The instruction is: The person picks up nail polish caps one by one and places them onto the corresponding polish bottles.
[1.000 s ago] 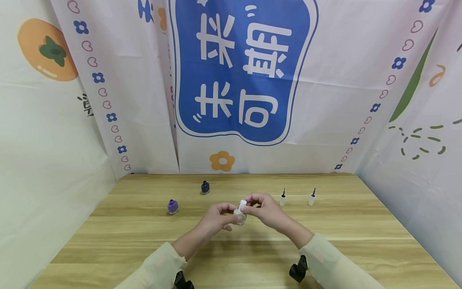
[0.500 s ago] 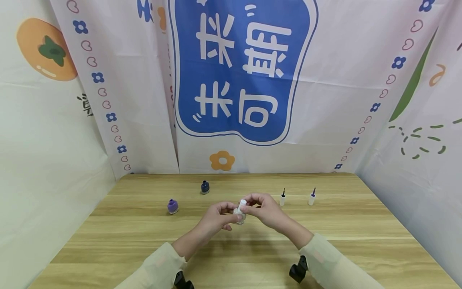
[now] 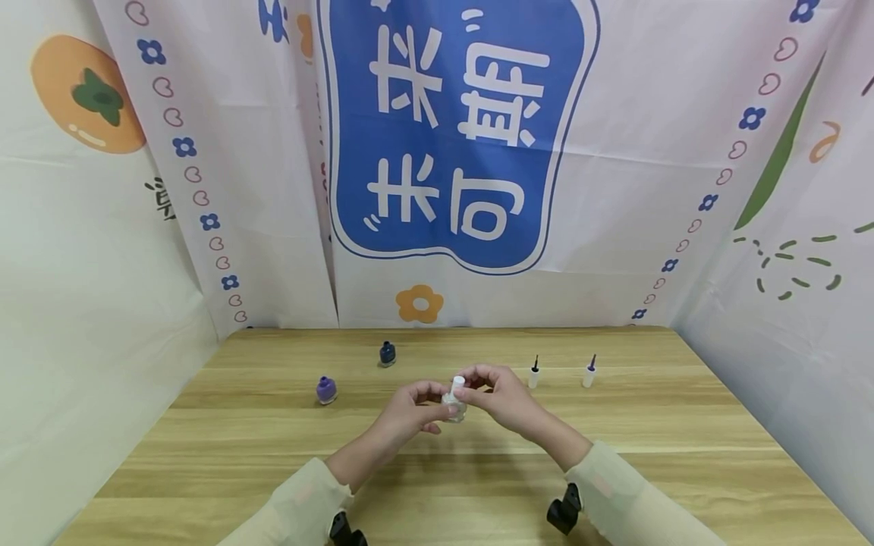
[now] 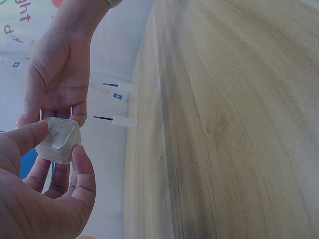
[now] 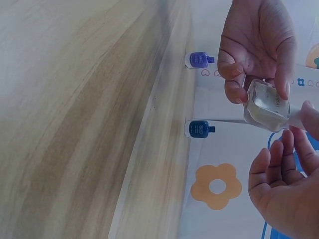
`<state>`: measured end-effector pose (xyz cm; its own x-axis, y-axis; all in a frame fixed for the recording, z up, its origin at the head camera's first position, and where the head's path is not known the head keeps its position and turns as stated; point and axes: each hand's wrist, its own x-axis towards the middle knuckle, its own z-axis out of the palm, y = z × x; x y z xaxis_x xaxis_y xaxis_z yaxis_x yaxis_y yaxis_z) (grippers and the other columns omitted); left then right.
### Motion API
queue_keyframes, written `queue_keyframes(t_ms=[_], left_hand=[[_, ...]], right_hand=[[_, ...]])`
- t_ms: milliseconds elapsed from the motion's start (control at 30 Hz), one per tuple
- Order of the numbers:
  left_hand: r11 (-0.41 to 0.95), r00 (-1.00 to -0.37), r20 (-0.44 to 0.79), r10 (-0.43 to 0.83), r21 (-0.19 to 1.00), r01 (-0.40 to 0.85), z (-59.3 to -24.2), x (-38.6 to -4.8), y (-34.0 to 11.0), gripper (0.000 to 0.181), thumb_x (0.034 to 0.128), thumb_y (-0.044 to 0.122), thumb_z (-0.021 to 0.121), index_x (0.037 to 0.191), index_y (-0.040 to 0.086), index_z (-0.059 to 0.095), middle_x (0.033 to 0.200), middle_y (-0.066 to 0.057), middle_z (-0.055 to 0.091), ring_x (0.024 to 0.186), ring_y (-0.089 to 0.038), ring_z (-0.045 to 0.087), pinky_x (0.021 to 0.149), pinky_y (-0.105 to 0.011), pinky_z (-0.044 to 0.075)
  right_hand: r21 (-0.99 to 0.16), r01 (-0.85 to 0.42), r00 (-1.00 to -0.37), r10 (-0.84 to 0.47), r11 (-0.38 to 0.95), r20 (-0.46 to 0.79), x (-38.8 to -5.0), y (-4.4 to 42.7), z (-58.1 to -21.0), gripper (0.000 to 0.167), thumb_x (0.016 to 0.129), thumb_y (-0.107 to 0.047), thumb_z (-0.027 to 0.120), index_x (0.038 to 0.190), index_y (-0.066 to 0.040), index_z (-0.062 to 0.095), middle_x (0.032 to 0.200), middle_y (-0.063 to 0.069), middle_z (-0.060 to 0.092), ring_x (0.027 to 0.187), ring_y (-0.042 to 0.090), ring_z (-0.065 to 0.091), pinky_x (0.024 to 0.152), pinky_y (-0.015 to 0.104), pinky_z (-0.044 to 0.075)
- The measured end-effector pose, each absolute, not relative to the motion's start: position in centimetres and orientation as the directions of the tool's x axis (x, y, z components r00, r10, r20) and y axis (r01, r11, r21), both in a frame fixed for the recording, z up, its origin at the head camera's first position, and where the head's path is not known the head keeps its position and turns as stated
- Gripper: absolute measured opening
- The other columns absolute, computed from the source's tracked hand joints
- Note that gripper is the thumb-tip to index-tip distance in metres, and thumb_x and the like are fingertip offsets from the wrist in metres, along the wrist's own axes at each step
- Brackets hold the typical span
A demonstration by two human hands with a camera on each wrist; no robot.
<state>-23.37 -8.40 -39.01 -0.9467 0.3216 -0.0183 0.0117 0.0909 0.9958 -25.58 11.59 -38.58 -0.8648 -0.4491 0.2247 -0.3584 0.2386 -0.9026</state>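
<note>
Between both hands, above the table, is a nail polish bottle [image 3: 454, 410] of clear glass with whitish contents. My left hand [image 3: 407, 414] grips the glass body, thumb in front and fingers behind, as the left wrist view also shows. The white cap [image 3: 458, 385] sits on the bottle's neck, pinched between thumb and fingers of my right hand [image 3: 504, 396]. In the right wrist view the bottle [image 5: 268, 105] lies tilted, a small label on its face. Whether the cap is fully seated cannot be seen.
On the table [image 3: 273, 470], an uncapped purple nail polish bottle [image 3: 326, 390] and an uncapped dark blue one [image 3: 388, 354] stand left of the hands. To the right, two white caps, one with a black brush [image 3: 535, 374] and one with a purple brush [image 3: 589, 373], stand brush up.
The bottle is slightly more upright than a second ago. Both hands keep their hold and stay almost in the same place.
</note>
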Motion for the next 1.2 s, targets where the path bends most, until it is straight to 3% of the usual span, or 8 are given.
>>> queue_keyframes(t_ms=[433,867,1200], left_hand=[[0.132,-0.961,-0.041,0.272,0.991,-0.005,-39.1,-24.2,-8.2,0.032,0.0867,0.019,0.074,0.112,0.003,0.063,0.109,-0.008,0.062,0.094,-0.022,0.059,0.073,-0.034,0.054],[0.196,-0.972,-0.004,0.236,0.980,0.043,-39.1,-25.0,-7.7,0.030,0.0869,0.020,0.075,0.111,0.003,0.067,0.104,-0.008,0.062,0.090,-0.020,0.059,0.072,-0.034,0.053],[0.175,-0.978,0.009,0.207,0.983,0.046,-39.8,-26.5,-7.0,0.028,0.0859,0.013,0.075,0.108,-0.001,0.065,0.100,-0.009,0.062,0.089,-0.020,0.060,0.071,-0.031,0.054]], right_hand=[[-0.907,-0.311,-0.914,-0.350,0.284,0.204,-25.6,11.2,-38.6,0.018,0.093,-0.022,0.068,0.102,-0.006,0.066,0.095,0.002,0.065,0.086,0.024,0.059,0.069,0.037,0.051],[-0.887,-0.358,-0.916,-0.294,0.291,0.274,-25.9,11.0,-38.7,0.017,0.093,-0.023,0.069,0.099,-0.007,0.066,0.093,0.001,0.064,0.088,0.019,0.059,0.076,0.035,0.051],[-0.882,-0.327,-0.939,-0.220,0.340,0.264,-26.9,10.7,-39.3,0.016,0.093,-0.021,0.068,0.100,-0.007,0.066,0.094,0.001,0.064,0.092,0.019,0.058,0.072,0.032,0.051]])
